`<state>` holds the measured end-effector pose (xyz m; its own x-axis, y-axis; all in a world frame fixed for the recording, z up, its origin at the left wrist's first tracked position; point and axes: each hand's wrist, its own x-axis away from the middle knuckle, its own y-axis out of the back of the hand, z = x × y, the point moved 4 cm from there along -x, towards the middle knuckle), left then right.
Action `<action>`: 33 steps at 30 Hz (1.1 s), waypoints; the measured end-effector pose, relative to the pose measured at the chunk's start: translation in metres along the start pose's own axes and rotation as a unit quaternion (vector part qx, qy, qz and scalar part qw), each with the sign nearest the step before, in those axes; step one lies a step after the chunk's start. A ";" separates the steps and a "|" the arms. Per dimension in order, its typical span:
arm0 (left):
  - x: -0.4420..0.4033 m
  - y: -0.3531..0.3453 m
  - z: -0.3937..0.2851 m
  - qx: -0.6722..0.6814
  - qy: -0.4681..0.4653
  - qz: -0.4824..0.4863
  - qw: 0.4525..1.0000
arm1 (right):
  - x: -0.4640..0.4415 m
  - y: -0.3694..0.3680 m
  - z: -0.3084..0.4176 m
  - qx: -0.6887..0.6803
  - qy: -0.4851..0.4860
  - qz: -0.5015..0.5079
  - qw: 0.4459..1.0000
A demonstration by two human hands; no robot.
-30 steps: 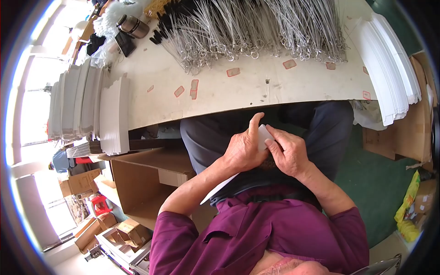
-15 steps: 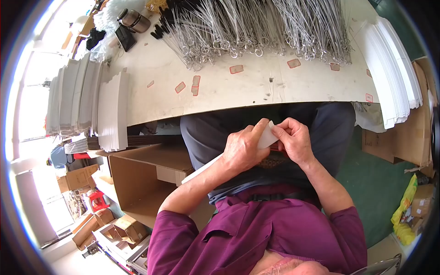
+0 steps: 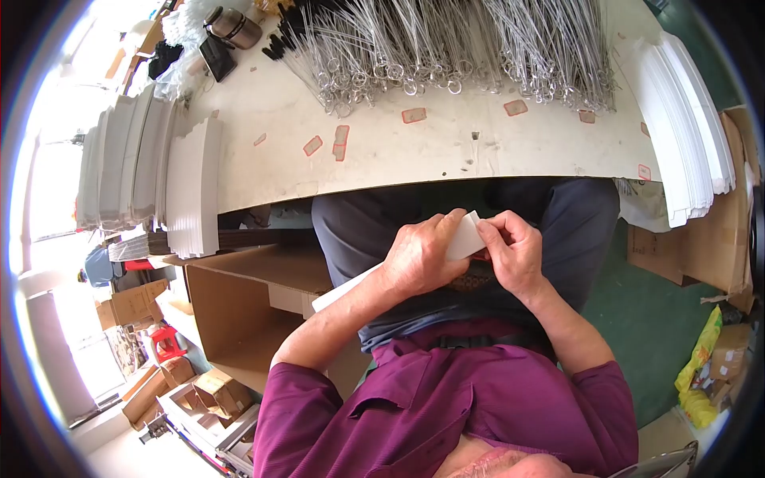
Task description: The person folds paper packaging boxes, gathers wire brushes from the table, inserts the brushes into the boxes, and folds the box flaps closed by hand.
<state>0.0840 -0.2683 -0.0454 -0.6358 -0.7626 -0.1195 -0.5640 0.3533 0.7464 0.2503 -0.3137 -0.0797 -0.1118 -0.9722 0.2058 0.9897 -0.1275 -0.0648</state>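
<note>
A long, narrow white cardboard box (image 3: 463,240) lies slantwise over my lap. Its lower end (image 3: 347,288) comes out under my left forearm. Wrapped around the box near its upper end is my left hand (image 3: 425,253), fingers closed. My right hand (image 3: 512,248) pinches the right edge of that upper end between thumb and fingers. Part of the box is hidden behind my left hand and wrist. Both hands are just below the front edge of the table (image 3: 382,163), above my dark trousers.
Bundles of thin metal wires (image 3: 430,48) with ring ends lie across the table's back. White flat cartons stand in stacks at the left (image 3: 191,187) and right (image 3: 689,135). A metal flask (image 3: 235,30) and a phone (image 3: 216,58) lie back left. An open cardboard box (image 3: 239,311) stands below left.
The box's upper end was curled at its tip and now shows a flatter, straighter edge. My right hand has moved slightly along it; my left hand keeps its hold.
</note>
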 end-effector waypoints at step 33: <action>-0.007 0.052 0.012 -0.059 0.041 -0.012 0.997 | -0.030 -0.004 0.020 -0.083 0.074 -0.034 0.993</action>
<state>0.0533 -0.2382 -0.0135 -0.5753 -0.8133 -0.0872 -0.5090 0.2725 0.8165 0.2517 -0.2804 -0.0662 -0.2017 -0.9769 0.0709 0.9523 -0.2126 -0.2191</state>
